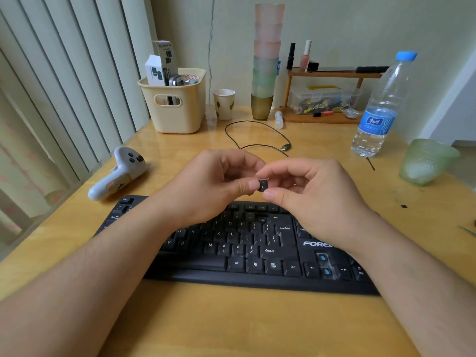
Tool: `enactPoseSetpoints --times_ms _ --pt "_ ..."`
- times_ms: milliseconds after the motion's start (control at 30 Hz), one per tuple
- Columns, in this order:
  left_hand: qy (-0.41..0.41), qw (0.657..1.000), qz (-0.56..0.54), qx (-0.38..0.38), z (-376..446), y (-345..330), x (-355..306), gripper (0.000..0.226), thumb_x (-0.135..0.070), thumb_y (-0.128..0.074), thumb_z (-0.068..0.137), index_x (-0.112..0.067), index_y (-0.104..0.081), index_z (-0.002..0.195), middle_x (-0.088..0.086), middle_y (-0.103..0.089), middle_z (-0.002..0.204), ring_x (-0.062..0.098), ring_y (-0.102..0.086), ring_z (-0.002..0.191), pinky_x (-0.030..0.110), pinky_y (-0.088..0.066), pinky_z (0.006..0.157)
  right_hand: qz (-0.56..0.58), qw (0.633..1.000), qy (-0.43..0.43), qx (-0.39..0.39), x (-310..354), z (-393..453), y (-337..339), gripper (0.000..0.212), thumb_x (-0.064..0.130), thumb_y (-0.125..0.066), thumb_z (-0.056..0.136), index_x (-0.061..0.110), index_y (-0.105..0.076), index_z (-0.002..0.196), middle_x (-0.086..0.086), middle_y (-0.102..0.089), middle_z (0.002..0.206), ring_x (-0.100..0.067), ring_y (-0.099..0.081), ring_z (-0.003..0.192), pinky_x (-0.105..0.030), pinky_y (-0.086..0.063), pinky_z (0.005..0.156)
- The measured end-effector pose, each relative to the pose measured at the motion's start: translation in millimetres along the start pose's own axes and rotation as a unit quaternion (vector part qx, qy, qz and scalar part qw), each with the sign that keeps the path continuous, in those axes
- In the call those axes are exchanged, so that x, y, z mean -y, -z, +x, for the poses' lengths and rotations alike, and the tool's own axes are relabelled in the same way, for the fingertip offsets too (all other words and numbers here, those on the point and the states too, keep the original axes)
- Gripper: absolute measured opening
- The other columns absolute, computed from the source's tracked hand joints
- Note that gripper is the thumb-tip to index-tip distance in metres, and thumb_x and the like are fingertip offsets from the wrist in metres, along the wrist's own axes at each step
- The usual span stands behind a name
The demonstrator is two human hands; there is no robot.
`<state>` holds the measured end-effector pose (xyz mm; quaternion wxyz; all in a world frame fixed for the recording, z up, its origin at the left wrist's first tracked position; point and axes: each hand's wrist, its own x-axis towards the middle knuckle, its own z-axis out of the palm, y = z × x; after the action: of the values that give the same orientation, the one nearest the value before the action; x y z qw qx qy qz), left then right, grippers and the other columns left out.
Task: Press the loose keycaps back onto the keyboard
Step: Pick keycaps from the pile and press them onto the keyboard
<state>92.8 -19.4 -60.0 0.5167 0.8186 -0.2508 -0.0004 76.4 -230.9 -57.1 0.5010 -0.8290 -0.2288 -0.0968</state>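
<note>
A black keyboard [242, 253] lies on the wooden desk in front of me. Above its upper rows, both hands hold one small black keycap [263, 185]. My left hand [219, 184] pinches it from the left with thumb and fingers. My right hand [311, 191] pinches it from the right. The keyboard shows open sockets with no caps: two with blue stems in the arrow cluster [324, 265] and one in the top row near the backspace key [262, 219]. My forearms hide the keyboard's left part and its right end.
A white game controller [117, 173] lies left of the keyboard. Behind stand a cream basket [177, 106], a paper cup [223, 104], stacked cups [266, 60], a USB cable [257, 137], a wooden shelf [329, 99], a water bottle [381, 106] and a green cup [425, 161].
</note>
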Motion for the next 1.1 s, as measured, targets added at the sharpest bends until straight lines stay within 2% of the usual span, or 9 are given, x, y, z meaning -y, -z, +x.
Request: enactPoseSetpoints --times_ms 133,233,300,400,467,633,733,900,1100 --pt "0.022 1.0 -0.012 -0.005 0 1 -4 0.028 -0.02 -0.075 0.093 -0.022 -0.065 0.119 0.006 -0.079 0.096 0.011 -0.065 0.077 0.025 -0.052 0.071 -0.074 0.997 0.034 0.001 -3 0 0 0.039 0.013 -0.084 0.083 0.046 -0.079 0.102 0.016 -0.066 0.086 -0.008 -0.063 0.078 -0.014 -0.048 0.071" --pt "0.025 0.999 -0.026 -0.015 -1 1 -7 0.036 -0.024 -0.076 0.09 -0.019 -0.063 0.122 0.005 -0.08 0.096 0.005 -0.062 0.067 0.015 -0.045 0.062 -0.09 0.995 0.046 -0.008 -5 0 0 0.038 0.016 -0.085 0.083 0.047 -0.078 0.103 0.015 -0.066 0.087 -0.011 -0.064 0.081 -0.02 -0.052 0.073" --pt "0.025 0.999 -0.022 -0.019 -1 0 -8 0.032 -0.025 -0.076 0.092 -0.021 -0.063 0.121 0.003 -0.08 0.095 0.006 -0.058 0.063 0.017 -0.044 0.059 -0.09 0.994 0.053 -0.012 -6 0 0 0.035 0.016 -0.085 0.082 0.044 -0.079 0.103 0.014 -0.067 0.086 -0.011 -0.065 0.082 -0.022 -0.054 0.073" --pt "0.022 0.999 -0.018 -0.025 -1 -3 -6 0.025 -0.027 -0.074 0.095 -0.024 -0.064 0.118 0.002 -0.08 0.092 0.012 -0.059 0.07 0.032 -0.05 0.065 -0.098 0.993 0.067 -0.02 -6 1 0 0.03 0.017 -0.084 0.082 0.039 -0.08 0.103 0.009 -0.068 0.087 -0.014 -0.065 0.082 -0.027 -0.055 0.071" --pt "0.024 0.999 -0.018 -0.023 -1 -5 -6 0.022 -0.023 -0.073 0.096 -0.024 -0.065 0.117 0.004 -0.079 0.092 0.016 -0.063 0.078 0.043 -0.056 0.078 -0.107 0.991 0.073 -0.024 -7 1 -1 0.028 0.016 -0.083 0.084 0.038 -0.079 0.101 0.007 -0.067 0.085 -0.016 -0.063 0.079 -0.033 -0.054 0.07" --pt "0.034 0.999 -0.01 0.002 -1 -5 -5 0.034 -0.007 -0.074 0.094 -0.024 -0.061 0.12 -0.003 -0.08 0.099 0.021 -0.074 0.098 0.038 -0.059 0.093 -0.077 0.996 0.036 -0.037 -10 1 2 0.025 0.016 -0.079 0.089 0.041 -0.079 0.092 0.009 -0.074 0.079 -0.012 -0.072 0.076 -0.042 -0.06 0.076" --pt "0.037 0.999 0.007 -0.006 -1 -5 -4 0.029 -0.012 -0.075 0.094 -0.025 -0.062 0.116 -0.001 -0.079 0.098 0.017 -0.073 0.09 0.043 -0.058 0.091 -0.062 0.998 0.002 -0.015 -9 1 2 0.022 0.015 -0.078 0.091 0.036 -0.076 0.092 0.009 -0.075 0.077 -0.01 -0.075 0.071 -0.046 -0.062 0.076" --pt "0.052 0.997 0.056 0.005 -1 -2 -2 0.019 -0.022 -0.075 0.095 -0.031 -0.067 0.109 -0.005 -0.078 0.095 0.01 -0.071 0.087 0.047 -0.058 0.094 -0.119 0.993 -0.014 0.008 -5 -1 5 0.016 0.021 -0.082 0.087 0.035 -0.076 0.09 0.014 -0.074 0.078 -0.003 -0.071 0.072 -0.037 -0.061 0.077" --pt "0.052 0.993 0.1 0.038 0 -5 -2 0.026 -0.025 -0.077 0.093 -0.034 -0.061 0.112 -0.012 -0.079 0.092 0.007 -0.071 0.084 0.04 -0.057 0.093 -0.14 0.986 -0.085 0.038 -2 5 4 0.01 0.031 -0.083 0.084 0.037 -0.075 0.08 0.022 -0.071 0.076 0.0 -0.065 0.071 -0.026 -0.053 0.069"
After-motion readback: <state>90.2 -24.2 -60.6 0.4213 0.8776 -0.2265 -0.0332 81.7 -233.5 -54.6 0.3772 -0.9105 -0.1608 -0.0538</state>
